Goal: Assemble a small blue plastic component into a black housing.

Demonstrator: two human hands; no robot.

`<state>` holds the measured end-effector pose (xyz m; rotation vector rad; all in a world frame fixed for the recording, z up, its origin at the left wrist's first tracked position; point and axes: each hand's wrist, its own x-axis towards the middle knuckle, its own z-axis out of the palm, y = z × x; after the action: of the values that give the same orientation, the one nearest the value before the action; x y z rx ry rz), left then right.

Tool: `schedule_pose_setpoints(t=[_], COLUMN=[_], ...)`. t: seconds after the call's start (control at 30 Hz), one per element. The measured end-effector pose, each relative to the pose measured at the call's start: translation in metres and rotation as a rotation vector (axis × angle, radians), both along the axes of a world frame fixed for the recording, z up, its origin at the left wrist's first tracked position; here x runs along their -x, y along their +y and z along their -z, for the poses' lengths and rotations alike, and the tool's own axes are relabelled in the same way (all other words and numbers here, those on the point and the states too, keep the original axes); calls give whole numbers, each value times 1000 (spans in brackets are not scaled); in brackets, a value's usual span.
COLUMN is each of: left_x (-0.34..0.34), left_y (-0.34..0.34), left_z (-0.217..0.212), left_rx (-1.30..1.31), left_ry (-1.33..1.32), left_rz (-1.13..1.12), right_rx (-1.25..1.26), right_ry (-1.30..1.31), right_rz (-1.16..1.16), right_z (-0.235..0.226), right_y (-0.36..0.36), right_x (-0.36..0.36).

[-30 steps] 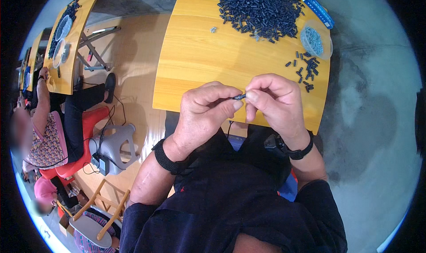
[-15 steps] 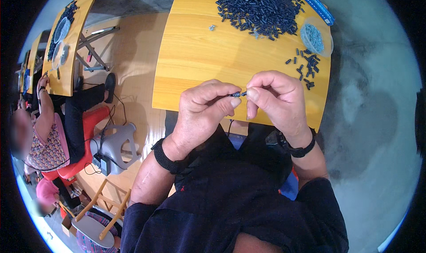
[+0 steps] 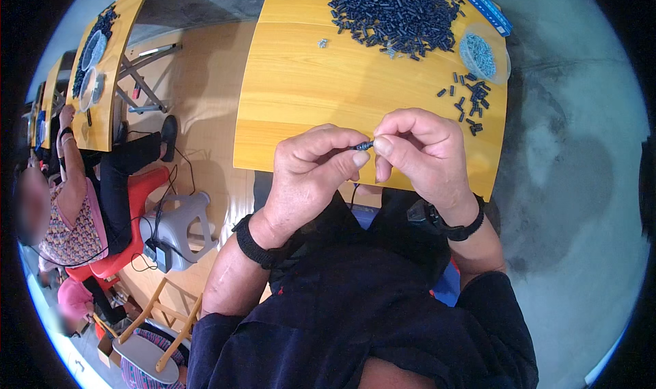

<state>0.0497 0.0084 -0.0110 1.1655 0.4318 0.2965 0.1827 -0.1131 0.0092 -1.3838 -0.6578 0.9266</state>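
Over the table's near edge, my left hand pinches a small dark ribbed cylindrical piece between thumb and forefinger. The piece lies roughly level and points toward the other hand. My right hand is closed in a pinch at its right end, thumb against forefinger. Those fingertips hide whatever is between them. Beyond both hands, a loose scatter of short black cylindrical pieces lies on the right of the table.
A large heap of black pieces covers the far part of the yellow table. Right of it stand a clear tub of small pale-blue parts and a blue box. Tiny silvery parts lie left. A co-worker sits left.
My right fingertips have come slightly closer to my left ones, covering more of the piece's right end. The left hand keeps its pinch. The whole view has shifted a little.
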Motion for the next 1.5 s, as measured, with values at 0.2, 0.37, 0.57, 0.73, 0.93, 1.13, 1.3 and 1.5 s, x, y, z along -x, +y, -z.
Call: schedule_pose_setpoints(t=[0.2,0.37,0.57,0.73,0.93,1.13,1.3,1.5], left_x=[0,-1,-1,-2,-1,-2,-1,0], left_y=[1,1,1,0,-1,-2,-1,-1], left_z=[5,5,7,5,4,3,2,-1], left_rx=[-78,-50,-71,-135,-133,-130,-241,-286], left_ry=[18,55,59,60,69,62,40,67], left_rz=[-9,26,16,-2,0,-45,-68,-71], right_rx=[24,28,76,49,43,28,66,29], right_ry=[-48,-61,-72,85,366,525,669,575], right_rz=[-5,-21,-67,-87,-133,-158,-101,-95], right_z=[2,3,2,7,6,11,10,8], right_y=[2,1,2,2,5,7,7,6], right_x=[-1,-4,-8,-13,-16,-20,-16,-11])
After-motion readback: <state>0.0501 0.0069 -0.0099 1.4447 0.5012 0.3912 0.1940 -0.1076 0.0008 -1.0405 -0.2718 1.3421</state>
